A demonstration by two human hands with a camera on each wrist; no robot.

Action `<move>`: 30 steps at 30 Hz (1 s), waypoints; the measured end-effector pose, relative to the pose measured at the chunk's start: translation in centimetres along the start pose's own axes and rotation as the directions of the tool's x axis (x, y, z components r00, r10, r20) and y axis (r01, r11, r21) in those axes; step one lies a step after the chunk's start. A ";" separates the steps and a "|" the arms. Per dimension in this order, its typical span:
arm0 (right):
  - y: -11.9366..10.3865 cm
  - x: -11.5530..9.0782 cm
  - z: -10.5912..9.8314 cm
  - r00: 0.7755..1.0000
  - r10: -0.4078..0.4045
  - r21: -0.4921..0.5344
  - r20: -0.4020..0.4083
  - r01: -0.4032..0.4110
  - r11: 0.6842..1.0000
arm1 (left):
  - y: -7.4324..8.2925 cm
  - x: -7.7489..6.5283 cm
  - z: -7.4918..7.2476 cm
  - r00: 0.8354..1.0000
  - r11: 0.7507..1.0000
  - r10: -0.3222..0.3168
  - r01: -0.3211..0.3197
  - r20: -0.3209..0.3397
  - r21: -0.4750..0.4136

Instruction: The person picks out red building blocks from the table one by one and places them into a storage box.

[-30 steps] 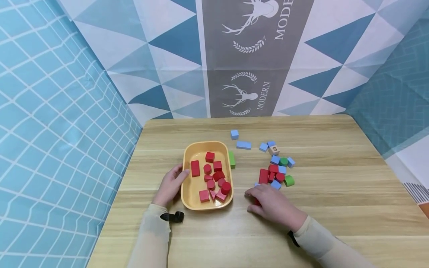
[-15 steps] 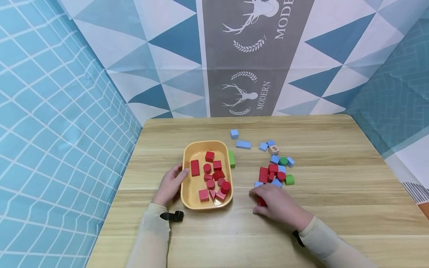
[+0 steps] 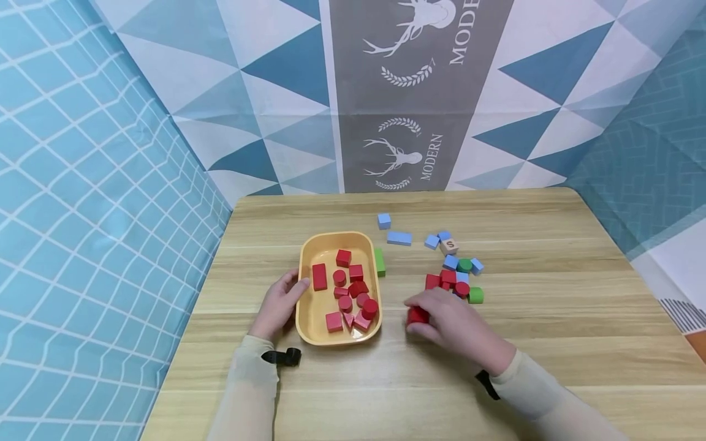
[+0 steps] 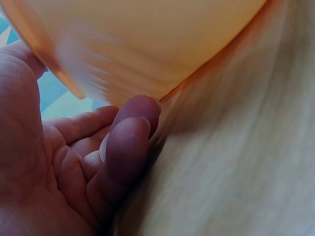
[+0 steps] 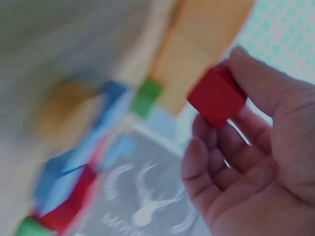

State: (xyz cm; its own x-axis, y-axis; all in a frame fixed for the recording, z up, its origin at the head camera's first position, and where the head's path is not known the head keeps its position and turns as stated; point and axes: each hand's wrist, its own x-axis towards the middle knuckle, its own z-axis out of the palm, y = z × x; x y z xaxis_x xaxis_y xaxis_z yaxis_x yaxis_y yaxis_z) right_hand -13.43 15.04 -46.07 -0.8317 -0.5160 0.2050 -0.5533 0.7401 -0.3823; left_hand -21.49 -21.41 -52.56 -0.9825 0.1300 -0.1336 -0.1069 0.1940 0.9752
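Note:
My right hand (image 3: pixel 455 324) pinches a red cube (image 5: pixel 216 96) between thumb and fingertips, low over the table in the head view, between the tray and a loose group of blocks. On the left, my left hand (image 3: pixel 278 306) grips the side of a yellow-orange tray (image 3: pixel 306 334), the thumb over its rim. Fingers (image 4: pixel 129 147) of that hand lie curled against the tray's outer wall in the left wrist view. Inside the tray are several red blocks (image 3: pixel 334 321), among them cubes, cylinders and a triangle. The red cube's lower side is hidden in the head view.
Beyond the right hand lie red blocks (image 3: pixel 448 278), blue blocks (image 3: pixel 450 263), green pieces (image 3: pixel 476 296) and a wooden letter cube (image 3: pixel 449 246). A green block (image 3: pixel 379 262) touches the tray's right side. Farther back is a long blue block (image 3: pixel 399 238).
My right hand has drawn the red cube out to the left, away from the block group and toward the tray. The left hand and tray stay in place.

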 end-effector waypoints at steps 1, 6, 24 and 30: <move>-0.7 0.6 -0.3 0.999 -0.037 0.020 -0.039 0.038 0.999 | 0.0 0.0 0.0 1.000 1.000 0.000 0.000 0.001 0.000; -4.4 3.8 0.0 0.955 -0.243 0.062 -0.173 0.256 0.965 | 0.1 0.0 -0.1 1.000 1.000 0.000 0.000 0.005 0.001; -8.3 8.5 7.4 0.955 -0.287 0.030 0.073 0.285 0.958 | -0.2 -0.1 0.0 0.999 0.998 0.054 -0.054 0.008 0.023; -7.8 8.3 7.4 0.956 -0.286 0.079 0.061 0.281 0.957 | -0.2 -0.2 -0.1 0.998 0.998 0.053 -0.053 0.013 0.019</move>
State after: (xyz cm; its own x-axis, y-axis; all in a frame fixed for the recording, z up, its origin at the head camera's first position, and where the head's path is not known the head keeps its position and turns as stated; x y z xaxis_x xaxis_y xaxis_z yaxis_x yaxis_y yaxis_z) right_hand -15.65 1.78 -48.09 -0.6346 -0.7311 0.2506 -0.7591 0.5289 -0.3794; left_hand -21.32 -21.55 -52.70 -0.9847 0.1530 -0.0839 -0.0513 0.2054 0.9773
